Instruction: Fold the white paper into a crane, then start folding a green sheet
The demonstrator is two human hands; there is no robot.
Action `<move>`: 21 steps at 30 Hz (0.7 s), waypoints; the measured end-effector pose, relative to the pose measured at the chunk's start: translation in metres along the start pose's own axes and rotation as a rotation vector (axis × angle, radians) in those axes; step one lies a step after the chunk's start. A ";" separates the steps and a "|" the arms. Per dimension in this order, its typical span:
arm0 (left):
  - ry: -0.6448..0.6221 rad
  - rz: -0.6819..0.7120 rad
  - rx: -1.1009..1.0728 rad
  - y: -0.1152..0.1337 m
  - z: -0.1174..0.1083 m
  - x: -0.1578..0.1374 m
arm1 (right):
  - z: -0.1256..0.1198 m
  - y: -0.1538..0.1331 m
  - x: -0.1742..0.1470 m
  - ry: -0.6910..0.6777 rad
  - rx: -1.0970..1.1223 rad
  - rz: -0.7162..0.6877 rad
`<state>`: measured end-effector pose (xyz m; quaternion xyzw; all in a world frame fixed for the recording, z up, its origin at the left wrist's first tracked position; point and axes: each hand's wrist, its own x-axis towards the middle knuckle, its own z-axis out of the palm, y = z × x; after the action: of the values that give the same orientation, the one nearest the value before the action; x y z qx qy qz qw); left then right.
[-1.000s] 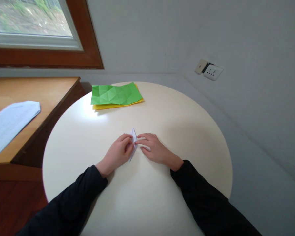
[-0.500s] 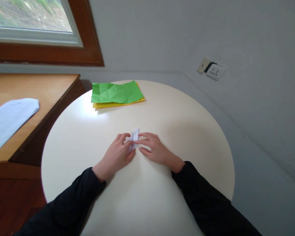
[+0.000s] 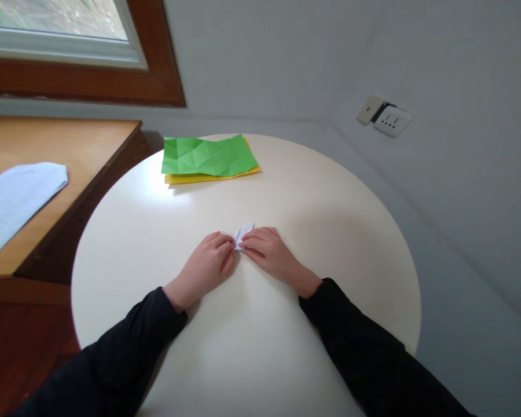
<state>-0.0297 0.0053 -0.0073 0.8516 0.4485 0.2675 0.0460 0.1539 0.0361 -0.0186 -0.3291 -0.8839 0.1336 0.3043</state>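
Note:
Between my hands, near the middle of the round table, is a small folded white paper [image 3: 244, 233] with a pointed tip toward the upper right. My left hand [image 3: 211, 259] pinches its left side, the fingers closed around the edge. On the other side my right hand [image 3: 271, 253] grips the paper between thumb and fingertips. My fingers cover much of the paper, so its full shape is hidden.
Toward the back of the white round table [image 3: 260, 347] lie a creased green sheet [image 3: 208, 156] and a yellow sheet [image 3: 191, 179] under it. At left stands a wooden desk [image 3: 95, 139] with a white cloth-like item [image 3: 21, 200]. A wall socket [image 3: 393, 120] is at right.
My right hand's spread fingers have closed on the paper's right side. The white paper has turned, its tip now leaning further right. The view has tilted slightly downward.

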 end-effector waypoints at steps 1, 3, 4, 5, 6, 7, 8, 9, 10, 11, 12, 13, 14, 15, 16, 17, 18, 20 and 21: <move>-0.019 -0.005 -0.011 -0.002 -0.001 0.000 | 0.001 0.001 0.002 -0.002 0.013 -0.011; -0.041 -0.030 -0.048 -0.005 -0.003 0.001 | 0.002 0.004 0.004 -0.012 0.033 -0.027; -0.042 -0.047 -0.070 -0.006 -0.004 0.002 | 0.002 0.005 0.006 -0.018 0.038 -0.031; -0.036 -0.063 -0.090 -0.008 -0.005 0.002 | 0.003 0.006 0.007 -0.028 0.040 -0.032; -0.028 -0.074 -0.107 -0.008 -0.005 0.002 | 0.003 0.006 0.008 -0.040 0.037 -0.031; -0.021 -0.083 -0.118 -0.009 -0.006 0.002 | 0.003 0.006 0.009 -0.053 0.028 -0.028; -0.019 -0.088 -0.126 -0.009 -0.006 0.002 | 0.003 0.006 0.010 -0.067 0.012 -0.029; -0.021 -0.092 -0.131 -0.009 -0.006 0.002 | 0.002 0.005 0.011 -0.082 -0.012 -0.033; -0.028 -0.096 -0.133 -0.009 -0.006 0.002 | 0.001 0.003 0.012 -0.098 -0.044 -0.043; -0.041 -0.100 -0.133 -0.009 -0.007 0.002 | 0.000 0.002 0.012 -0.115 -0.080 -0.058; -0.057 -0.101 -0.132 -0.009 -0.007 0.001 | -0.001 0.000 0.012 -0.131 -0.115 -0.079; -0.075 -0.099 -0.129 -0.009 -0.008 0.001 | -0.002 -0.002 0.012 -0.146 -0.145 -0.102; -0.093 -0.094 -0.125 -0.009 -0.008 0.000 | -0.002 -0.003 0.012 -0.158 -0.167 -0.125; -0.108 -0.089 -0.121 -0.010 -0.008 0.000 | -0.003 -0.004 0.011 -0.167 -0.181 -0.144; -0.121 -0.082 -0.117 -0.011 -0.009 -0.001 | -0.003 -0.005 0.011 -0.174 -0.185 -0.159; -0.130 -0.074 -0.114 -0.013 -0.009 -0.001 | -0.003 -0.005 0.011 -0.177 -0.181 -0.164; -0.137 -0.063 -0.112 -0.015 -0.009 -0.002 | -0.002 -0.005 0.011 -0.178 -0.169 -0.162; -0.149 -0.039 -0.113 -0.019 -0.009 -0.003 | 0.000 -0.004 0.012 -0.169 -0.130 -0.129; -0.153 -0.025 -0.117 -0.021 -0.008 -0.003 | 0.002 -0.003 0.013 -0.162 -0.103 -0.104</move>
<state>-0.0511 0.0138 -0.0084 0.8597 0.4380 0.2268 0.1332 0.1441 0.0424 -0.0130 -0.2861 -0.9272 0.0980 0.2210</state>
